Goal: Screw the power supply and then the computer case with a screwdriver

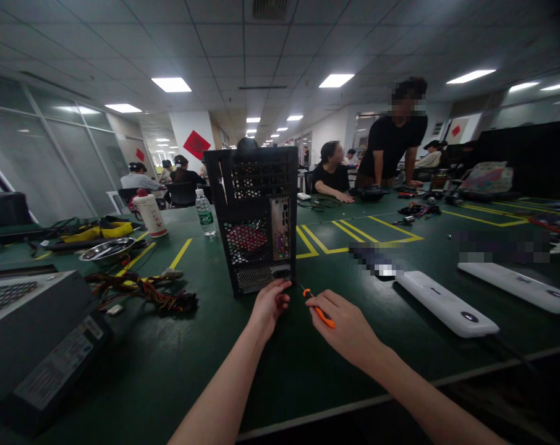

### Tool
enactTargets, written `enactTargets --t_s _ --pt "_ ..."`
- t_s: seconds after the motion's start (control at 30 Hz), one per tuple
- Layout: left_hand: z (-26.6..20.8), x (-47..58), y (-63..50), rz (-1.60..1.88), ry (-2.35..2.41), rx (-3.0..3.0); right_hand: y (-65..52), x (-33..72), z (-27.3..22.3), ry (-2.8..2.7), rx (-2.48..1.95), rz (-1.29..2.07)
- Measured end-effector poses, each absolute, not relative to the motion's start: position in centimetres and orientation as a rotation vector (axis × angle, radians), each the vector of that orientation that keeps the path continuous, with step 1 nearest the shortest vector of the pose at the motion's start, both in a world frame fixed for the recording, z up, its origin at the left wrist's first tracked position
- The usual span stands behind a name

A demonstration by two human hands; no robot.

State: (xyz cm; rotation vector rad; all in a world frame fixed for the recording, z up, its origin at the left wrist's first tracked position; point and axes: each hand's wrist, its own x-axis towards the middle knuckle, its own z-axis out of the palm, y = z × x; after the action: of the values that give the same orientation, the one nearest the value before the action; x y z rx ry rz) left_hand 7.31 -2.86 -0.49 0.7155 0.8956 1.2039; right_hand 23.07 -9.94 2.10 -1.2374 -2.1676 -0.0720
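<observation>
A black computer tower case [260,204] stands upright on the green table with its rear panel facing me. Its ports, perforated grilles and a power socket near the bottom are visible. My left hand [271,306] is at the lower right corner of that panel, fingers curled together just below the socket; whatever they pinch is too small to tell. In my right hand [342,318] is a screwdriver [326,318] with an orange and black handle, its thin shaft pointing up and left toward the panel's lower right edge. Whether the tip touches a screw is not clear.
To the left lie a grey metal box [43,346], bundled cables [154,290] and a steel bowl [107,249]. A bottle [206,213] and a white cup [150,213] stand behind. White elongated devices [447,303] lie right. People work across the table.
</observation>
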Motion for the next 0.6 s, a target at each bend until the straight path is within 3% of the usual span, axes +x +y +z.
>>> enactTargets --t_s 0.6 --pt "-0.5 7.5 -3.0 1.253 0.892 0.724 -9.9 23.6 0.2 -2.038 -1.232 -0.019"
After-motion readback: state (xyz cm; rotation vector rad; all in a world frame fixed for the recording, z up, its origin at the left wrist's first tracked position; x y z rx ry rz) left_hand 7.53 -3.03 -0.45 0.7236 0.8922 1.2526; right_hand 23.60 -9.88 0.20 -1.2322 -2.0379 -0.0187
